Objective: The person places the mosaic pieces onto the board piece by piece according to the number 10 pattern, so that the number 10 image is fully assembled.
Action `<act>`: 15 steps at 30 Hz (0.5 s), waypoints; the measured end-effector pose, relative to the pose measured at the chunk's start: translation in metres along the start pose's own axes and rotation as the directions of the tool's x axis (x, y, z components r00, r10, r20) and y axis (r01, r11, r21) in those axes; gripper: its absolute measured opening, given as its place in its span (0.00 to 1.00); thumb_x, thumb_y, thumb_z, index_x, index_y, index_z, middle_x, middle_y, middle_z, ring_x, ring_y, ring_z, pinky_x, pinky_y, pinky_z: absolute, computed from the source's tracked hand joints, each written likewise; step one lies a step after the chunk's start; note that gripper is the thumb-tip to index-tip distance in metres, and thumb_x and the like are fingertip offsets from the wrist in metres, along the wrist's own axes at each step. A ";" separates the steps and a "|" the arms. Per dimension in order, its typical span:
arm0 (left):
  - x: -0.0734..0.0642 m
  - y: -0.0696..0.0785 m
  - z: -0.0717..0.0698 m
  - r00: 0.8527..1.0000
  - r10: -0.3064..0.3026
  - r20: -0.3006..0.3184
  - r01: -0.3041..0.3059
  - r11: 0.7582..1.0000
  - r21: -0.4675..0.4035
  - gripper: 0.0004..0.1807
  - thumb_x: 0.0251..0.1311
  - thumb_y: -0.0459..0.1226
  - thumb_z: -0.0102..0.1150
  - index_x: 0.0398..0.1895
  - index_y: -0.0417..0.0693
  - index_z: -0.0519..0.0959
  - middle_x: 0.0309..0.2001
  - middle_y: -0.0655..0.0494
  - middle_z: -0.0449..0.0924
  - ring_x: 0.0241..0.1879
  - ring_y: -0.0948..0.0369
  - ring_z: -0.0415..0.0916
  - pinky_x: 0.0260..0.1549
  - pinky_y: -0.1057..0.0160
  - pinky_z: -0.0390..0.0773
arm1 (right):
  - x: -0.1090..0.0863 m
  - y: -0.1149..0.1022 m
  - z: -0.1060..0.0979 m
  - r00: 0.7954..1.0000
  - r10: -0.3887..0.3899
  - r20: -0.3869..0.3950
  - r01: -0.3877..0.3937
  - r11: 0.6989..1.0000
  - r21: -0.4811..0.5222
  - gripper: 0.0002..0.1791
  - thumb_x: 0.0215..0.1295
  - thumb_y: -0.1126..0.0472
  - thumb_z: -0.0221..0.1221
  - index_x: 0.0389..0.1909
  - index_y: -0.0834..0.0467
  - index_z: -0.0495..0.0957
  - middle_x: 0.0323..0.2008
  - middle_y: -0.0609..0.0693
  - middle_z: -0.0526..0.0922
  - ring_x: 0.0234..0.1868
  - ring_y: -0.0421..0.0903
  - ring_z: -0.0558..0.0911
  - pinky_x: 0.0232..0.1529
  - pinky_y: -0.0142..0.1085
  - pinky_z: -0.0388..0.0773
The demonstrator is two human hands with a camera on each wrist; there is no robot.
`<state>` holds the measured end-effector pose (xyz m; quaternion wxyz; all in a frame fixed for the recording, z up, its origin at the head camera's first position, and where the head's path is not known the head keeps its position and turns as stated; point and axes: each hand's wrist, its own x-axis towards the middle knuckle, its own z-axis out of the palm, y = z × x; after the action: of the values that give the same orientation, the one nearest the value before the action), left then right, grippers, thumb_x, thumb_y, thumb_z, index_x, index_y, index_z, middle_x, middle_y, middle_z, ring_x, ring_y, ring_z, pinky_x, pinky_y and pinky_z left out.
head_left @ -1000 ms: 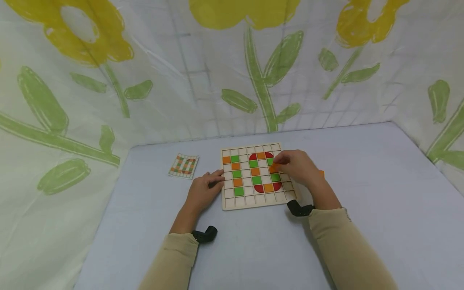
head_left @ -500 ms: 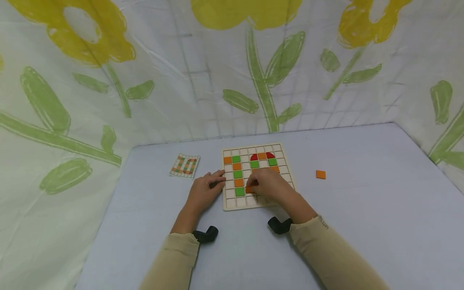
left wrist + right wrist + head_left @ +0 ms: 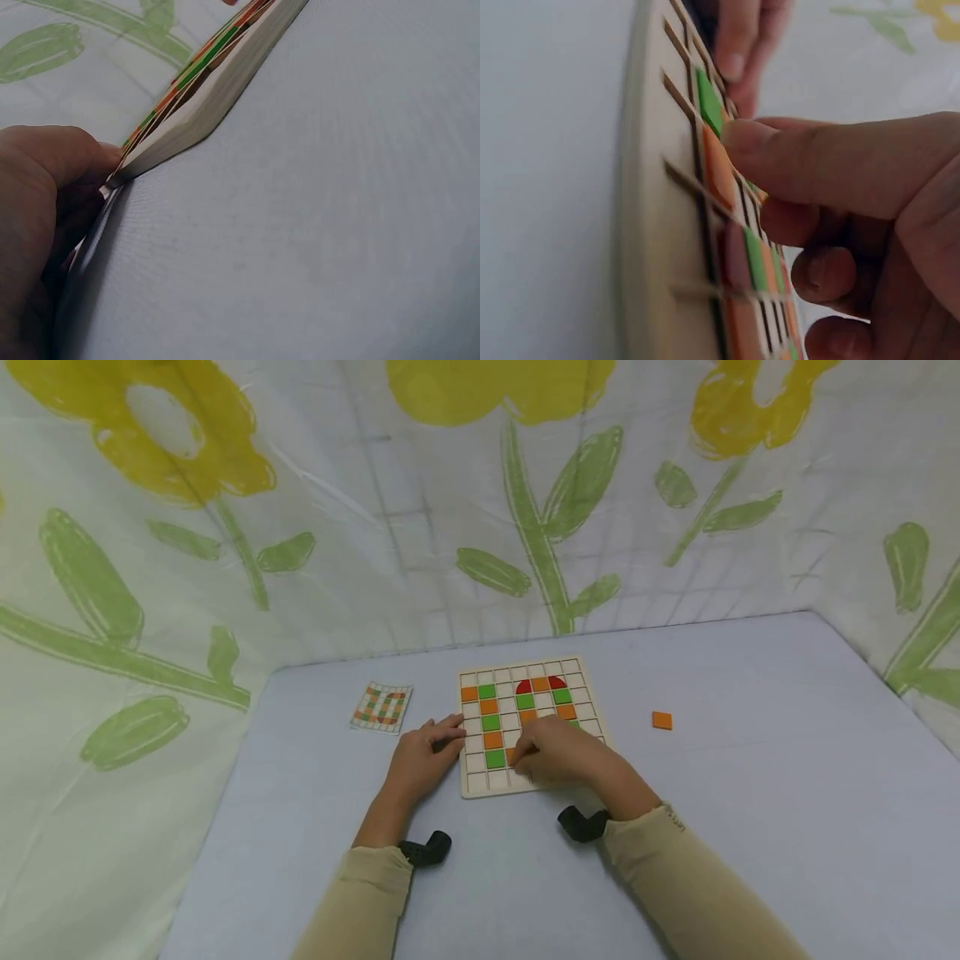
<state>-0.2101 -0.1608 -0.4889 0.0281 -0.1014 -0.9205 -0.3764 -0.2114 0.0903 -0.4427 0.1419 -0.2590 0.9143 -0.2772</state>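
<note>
A wooden grid board [image 3: 477, 781] lies on the table, holding orange, green and red pieces in its cells. My left hand [image 3: 422, 760] rests at the board's left edge, thumb and fingertips touching its side, as the left wrist view also shows. Over the board's lower part, my right hand [image 3: 566, 756] has its fingertips on an orange square tile [image 3: 718, 166]. That tile sits in a cell of the lower row, right beside a green square tile [image 3: 496, 759]. In the right wrist view the thumb tip meets the orange tile's edge, with the other fingers curled. The hand covers several lower pieces.
A small pattern card [image 3: 381, 707] lies left of the board. One loose orange square tile [image 3: 662, 720] lies on the table [image 3: 750, 760] to the right. A white curtain [image 3: 337, 568] with painted flowers stands behind the table.
My right hand moved from the board's right side down and left to the lower row with an orange tile, which now lies in a cell. The left hand stayed put.
</note>
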 end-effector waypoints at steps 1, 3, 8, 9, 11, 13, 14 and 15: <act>0.000 0.000 0.000 1.000 -0.004 0.000 0.004 1.000 0.000 0.10 0.63 0.42 0.64 0.46 0.54 0.87 0.61 0.64 0.78 0.68 0.46 0.67 0.71 0.47 0.63 | -0.002 0.005 -0.005 1.000 0.026 -0.009 -0.026 1.000 0.005 0.04 0.62 0.59 0.66 0.33 0.48 0.89 0.34 0.39 0.83 0.36 0.38 0.78 0.41 0.35 0.80; 0.000 0.000 0.000 1.000 -0.002 -0.001 0.002 1.000 0.000 0.10 0.63 0.42 0.64 0.46 0.54 0.87 0.60 0.64 0.78 0.68 0.47 0.67 0.71 0.48 0.63 | -0.006 0.018 -0.017 0.996 0.077 -0.050 -0.077 0.997 -0.004 0.04 0.62 0.60 0.65 0.34 0.50 0.88 0.36 0.41 0.84 0.39 0.41 0.78 0.44 0.38 0.80; 0.000 0.000 0.000 1.000 0.007 0.001 -0.007 1.000 0.001 0.10 0.64 0.42 0.64 0.46 0.53 0.87 0.60 0.64 0.78 0.68 0.48 0.67 0.72 0.48 0.63 | -0.027 0.059 -0.054 0.951 0.290 -0.107 -0.290 0.957 0.016 0.11 0.61 0.60 0.65 0.43 0.57 0.84 0.38 0.53 0.82 0.39 0.50 0.76 0.39 0.41 0.77; 0.000 -0.001 0.000 1.000 0.006 0.002 -0.006 1.000 0.001 0.10 0.64 0.42 0.64 0.46 0.53 0.87 0.60 0.64 0.78 0.68 0.48 0.67 0.72 0.49 0.63 | -0.033 0.068 -0.060 0.935 0.338 -0.106 -0.337 0.941 0.027 0.14 0.60 0.59 0.65 0.46 0.58 0.83 0.39 0.56 0.81 0.38 0.51 0.76 0.37 0.41 0.76; 0.000 -0.001 0.000 1.000 0.006 0.004 -0.006 1.000 0.002 0.10 0.64 0.42 0.64 0.46 0.53 0.87 0.60 0.64 0.78 0.68 0.49 0.67 0.72 0.49 0.63 | -0.046 0.085 -0.073 0.897 0.431 -0.097 -0.429 0.903 0.041 0.21 0.59 0.56 0.67 0.51 0.60 0.80 0.42 0.61 0.79 0.39 0.54 0.77 0.36 0.42 0.76; 0.000 0.000 0.000 1.000 0.006 0.004 -0.006 1.000 0.002 0.10 0.63 0.41 0.64 0.46 0.52 0.87 0.60 0.64 0.78 0.68 0.49 0.67 0.72 0.49 0.63 | -0.060 0.100 -0.082 0.860 0.503 -0.088 -0.499 0.864 0.062 0.26 0.57 0.53 0.68 0.54 0.61 0.77 0.47 0.64 0.78 0.43 0.57 0.77 0.39 0.46 0.77; 0.000 0.000 0.000 1.000 0.006 0.002 -0.006 1.000 0.003 0.10 0.63 0.41 0.64 0.46 0.52 0.87 0.60 0.64 0.78 0.68 0.49 0.67 0.72 0.49 0.63 | -0.066 0.106 -0.086 0.843 0.532 -0.080 -0.527 0.847 0.075 0.29 0.56 0.52 0.68 0.55 0.62 0.75 0.49 0.66 0.77 0.45 0.59 0.77 0.41 0.48 0.77; 0.000 0.000 0.000 1.000 0.004 0.001 -0.004 1.000 0.001 0.10 0.63 0.41 0.64 0.46 0.52 0.87 0.60 0.64 0.78 0.68 0.49 0.67 0.72 0.49 0.63 | -0.071 0.112 -0.089 0.827 0.557 -0.070 -0.551 0.830 0.090 0.30 0.56 0.51 0.68 0.56 0.62 0.74 0.51 0.67 0.76 0.47 0.60 0.76 0.44 0.51 0.77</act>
<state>-0.2098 -0.1610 -0.4892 0.0286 -0.1033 -0.9205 -0.3758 -0.2326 0.2479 -0.4277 0.1819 0.0354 0.9460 -0.2659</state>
